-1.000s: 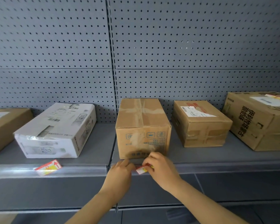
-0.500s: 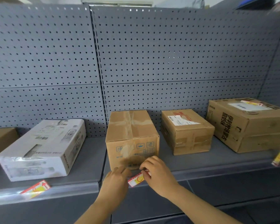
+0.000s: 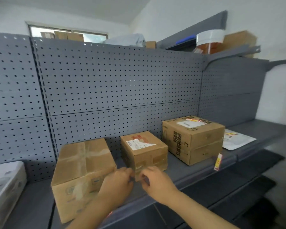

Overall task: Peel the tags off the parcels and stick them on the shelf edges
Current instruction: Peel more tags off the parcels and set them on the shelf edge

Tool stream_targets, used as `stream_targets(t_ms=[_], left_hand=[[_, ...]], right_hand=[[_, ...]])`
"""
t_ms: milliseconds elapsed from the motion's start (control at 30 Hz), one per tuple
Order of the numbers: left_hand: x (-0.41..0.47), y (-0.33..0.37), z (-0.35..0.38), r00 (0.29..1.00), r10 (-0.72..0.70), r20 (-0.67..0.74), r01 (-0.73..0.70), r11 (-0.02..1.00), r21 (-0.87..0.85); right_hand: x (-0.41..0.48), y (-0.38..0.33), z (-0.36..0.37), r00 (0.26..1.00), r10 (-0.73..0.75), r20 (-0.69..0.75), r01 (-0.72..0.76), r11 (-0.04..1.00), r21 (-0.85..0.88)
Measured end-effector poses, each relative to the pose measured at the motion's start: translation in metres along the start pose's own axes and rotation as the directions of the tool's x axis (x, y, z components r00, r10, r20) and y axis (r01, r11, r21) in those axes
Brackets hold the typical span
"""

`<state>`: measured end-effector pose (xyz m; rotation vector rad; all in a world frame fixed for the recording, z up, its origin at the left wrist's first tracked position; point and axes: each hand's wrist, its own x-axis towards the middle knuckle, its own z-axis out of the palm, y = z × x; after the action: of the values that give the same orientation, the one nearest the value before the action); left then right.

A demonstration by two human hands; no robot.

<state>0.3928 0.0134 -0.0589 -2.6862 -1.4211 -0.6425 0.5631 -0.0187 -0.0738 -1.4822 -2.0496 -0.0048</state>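
Note:
My left hand (image 3: 117, 184) and my right hand (image 3: 157, 180) are close together with curled fingers, just above the shelf's front edge (image 3: 196, 180). They are between the taped brown box (image 3: 82, 164) and the small brown box (image 3: 144, 146). Blur hides whether they hold anything. A bit of red tag (image 3: 110, 213) shows on the edge under my left forearm. Another red-and-yellow tag (image 3: 218, 161) hangs on the edge further right. The large printed box (image 3: 193, 138) has a tag (image 3: 195, 120) on top. The white mailer (image 3: 238, 141) carries a tag (image 3: 231, 133) too.
A white box (image 3: 5, 184) sits at the far left of the shelf. Grey pegboard (image 3: 122, 83) backs the shelf. Above it lie a taped jar (image 3: 210, 42), cartons and a grey bag. Lower shelves run below the right side.
The view has swung up and to the right. Both hands have lifted from the shelf edge, and the tag they pressed there is no longer between the fingers.

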Motion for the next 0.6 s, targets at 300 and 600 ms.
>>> stream_targets(t_ms=[300,600], left_hand=[[0.085,0.103,0.028,0.967,0.254,-0.014,-0.254,0.961,-0.107],[0.144,0.223,0.073,0.952,0.307,0.01,-0.302,0.942,-0.148]], right_hand=[[-0.041,0.089,-0.086,0.992,0.115,-0.051,-0.121,0.984,-0.134],[-0.089,0.198,-0.165,0.967,0.233,-0.1,-0.247,0.956,-0.16]])
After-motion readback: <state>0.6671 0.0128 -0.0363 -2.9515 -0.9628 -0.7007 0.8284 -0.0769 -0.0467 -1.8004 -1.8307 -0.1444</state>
